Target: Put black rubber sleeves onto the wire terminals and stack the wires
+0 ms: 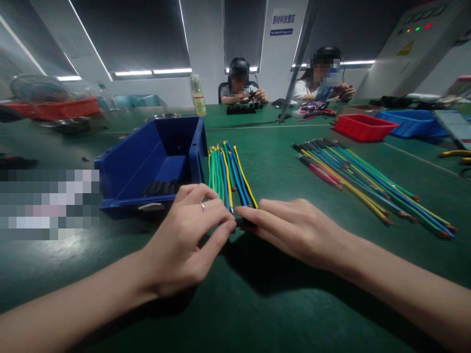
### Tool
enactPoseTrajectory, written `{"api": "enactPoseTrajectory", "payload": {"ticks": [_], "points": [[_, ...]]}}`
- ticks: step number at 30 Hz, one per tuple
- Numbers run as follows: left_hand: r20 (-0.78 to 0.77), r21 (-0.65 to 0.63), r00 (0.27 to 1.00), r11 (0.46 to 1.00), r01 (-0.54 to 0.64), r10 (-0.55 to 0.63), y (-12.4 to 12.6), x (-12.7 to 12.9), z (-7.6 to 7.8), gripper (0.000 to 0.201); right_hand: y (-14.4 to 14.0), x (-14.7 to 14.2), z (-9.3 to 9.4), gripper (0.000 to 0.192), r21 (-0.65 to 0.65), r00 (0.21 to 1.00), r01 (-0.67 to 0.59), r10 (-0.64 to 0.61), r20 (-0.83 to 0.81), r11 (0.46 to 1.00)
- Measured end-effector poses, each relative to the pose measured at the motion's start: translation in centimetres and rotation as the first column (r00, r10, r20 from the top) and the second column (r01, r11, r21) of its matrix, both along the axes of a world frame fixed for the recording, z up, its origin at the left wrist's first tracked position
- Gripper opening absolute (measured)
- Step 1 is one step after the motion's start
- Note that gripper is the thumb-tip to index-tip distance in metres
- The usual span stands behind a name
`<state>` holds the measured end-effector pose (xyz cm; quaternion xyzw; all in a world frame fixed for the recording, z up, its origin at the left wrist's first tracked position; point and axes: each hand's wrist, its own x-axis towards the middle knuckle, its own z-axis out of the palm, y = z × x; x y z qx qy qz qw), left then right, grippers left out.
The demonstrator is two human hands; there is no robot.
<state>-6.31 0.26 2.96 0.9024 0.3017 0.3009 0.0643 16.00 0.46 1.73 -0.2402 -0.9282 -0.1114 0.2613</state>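
Observation:
My left hand (pixel 189 235), with a ring on one finger, pinches thumb against fingertips beside a small black sleeve (pixel 241 222). From the other side my right hand (pixel 298 225) grips the same sleeve, its fingers held together and partly hiding it. Just beyond my fingertips lies a row of cut cables (pixel 221 171), green, blue and yellow, pointing away from me. Some near cable ends are covered by my hands, so I cannot tell whether one sits in the sleeve. A blue bin (pixel 110 179) left of the cables contains several black sleeves (pixel 162 188).
A second bundle of cables (pixel 368 181) with black-sleeved far ends lies to the right. Behind it stand a red tray (pixel 364 128) and a blue tray (pixel 408 122). A bottle (pixel 198 97) is behind the bin. Two people work across the green table (pixel 265 309).

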Motion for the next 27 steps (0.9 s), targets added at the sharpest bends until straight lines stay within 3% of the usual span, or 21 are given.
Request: {"api": "enactPoseTrajectory", "payload": {"ticks": [5, 12, 17, 19, 23, 27], "points": [[0.015, 0.020, 0.999, 0.999, 0.035, -0.035, 0.0, 0.0, 0.1, 0.014, -0.1, 0.2, 0.2, 0.020, 0.001, 0.999, -0.025, 0.025, -0.027, 1.000], [0.027, -0.145, 0.989, 0.979, 0.147, -0.144, 0.3, -0.3, 0.0, 0.021, 0.0, 0.5, -0.3, 0.021, -0.003, 0.998, -0.040, 0.040, -0.038, 0.999], [0.005, -0.180, 0.980, 0.963, 0.198, -0.200, 0.4, -0.4, 0.3, 0.021, -0.1, 0.6, -0.4, 0.023, -0.015, 0.997, -0.062, 0.061, -0.049, 0.998], [-0.013, -0.126, 0.984, 0.977, 0.173, -0.176, 0.4, -0.4, 0.4, 0.020, -0.2, 0.6, -0.2, 0.025, -0.036, 0.997, -0.056, 0.054, -0.051, 0.998], [-0.023, 0.074, 1.000, 0.997, 0.022, -0.020, 0.4, -0.3, 0.5, 0.013, -0.4, 0.2, 0.3, 0.035, -0.073, 0.997, 0.025, -0.030, -0.065, 0.997], [-0.034, 0.149, 0.998, 0.988, -0.047, 0.052, 0.3, -0.2, 0.5, 0.013, -0.5, 0.0, 0.5, 0.030, -0.074, 0.997, 0.046, -0.051, -0.063, 0.996]]}}
